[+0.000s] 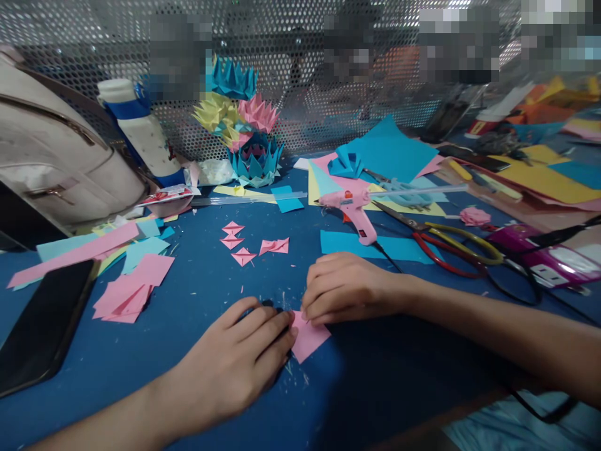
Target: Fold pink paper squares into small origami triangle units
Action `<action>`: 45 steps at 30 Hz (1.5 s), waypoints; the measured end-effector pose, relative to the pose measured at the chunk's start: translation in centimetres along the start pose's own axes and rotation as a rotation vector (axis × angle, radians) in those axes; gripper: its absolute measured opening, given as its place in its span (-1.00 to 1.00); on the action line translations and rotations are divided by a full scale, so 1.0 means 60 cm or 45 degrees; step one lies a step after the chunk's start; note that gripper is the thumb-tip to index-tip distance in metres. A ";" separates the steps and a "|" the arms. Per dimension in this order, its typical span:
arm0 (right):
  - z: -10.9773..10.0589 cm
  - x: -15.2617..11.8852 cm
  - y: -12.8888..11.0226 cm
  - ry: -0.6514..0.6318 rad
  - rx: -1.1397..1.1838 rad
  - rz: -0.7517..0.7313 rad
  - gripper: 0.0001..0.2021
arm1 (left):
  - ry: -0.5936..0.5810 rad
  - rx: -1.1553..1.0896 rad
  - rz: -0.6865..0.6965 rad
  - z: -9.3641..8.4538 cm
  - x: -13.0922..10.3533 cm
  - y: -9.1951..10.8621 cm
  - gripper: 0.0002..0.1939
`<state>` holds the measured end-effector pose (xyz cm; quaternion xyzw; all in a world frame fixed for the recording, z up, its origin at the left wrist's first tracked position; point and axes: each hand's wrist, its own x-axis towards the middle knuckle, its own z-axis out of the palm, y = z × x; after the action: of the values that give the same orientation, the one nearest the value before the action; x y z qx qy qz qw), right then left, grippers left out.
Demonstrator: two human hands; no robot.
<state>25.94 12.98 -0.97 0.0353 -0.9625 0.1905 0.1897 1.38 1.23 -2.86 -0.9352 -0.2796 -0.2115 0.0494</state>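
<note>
A small pink paper piece (310,340) lies on the blue table (197,401) between my hands. My left hand (239,351) rests at its left edge, fingers bent together with the tips on the paper. From the right, my right hand (350,289) has its fingers closed on the paper's upper edge. Several small folded pink pieces (243,256) lie just beyond my hands, with a creased pink strip (275,245) beside them. A pink glue gun (352,210) lies past my right hand, close to a blue paper strip (389,246).
Red and yellow-handled scissors (451,247) and a magenta object (547,254) lie right. Left are a phone (47,322), pink papers (126,294), a bottle (141,131) and a bag (56,144). Paper flowers (256,160) stand behind, before a perforated metal panel (300,75).
</note>
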 end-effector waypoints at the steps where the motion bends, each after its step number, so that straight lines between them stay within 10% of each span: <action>1: 0.000 0.000 0.000 -0.004 0.001 0.001 -0.79 | -0.001 0.004 -0.004 0.000 0.000 0.000 -0.75; 45: 0.004 0.003 -0.005 -0.016 0.007 0.026 -0.84 | -0.220 -0.119 -0.048 -0.016 0.008 -0.001 -0.56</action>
<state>25.73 12.60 -0.98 0.0272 -0.9635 0.1947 0.1817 1.34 1.34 -1.80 -0.9458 -0.2904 -0.1435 -0.0224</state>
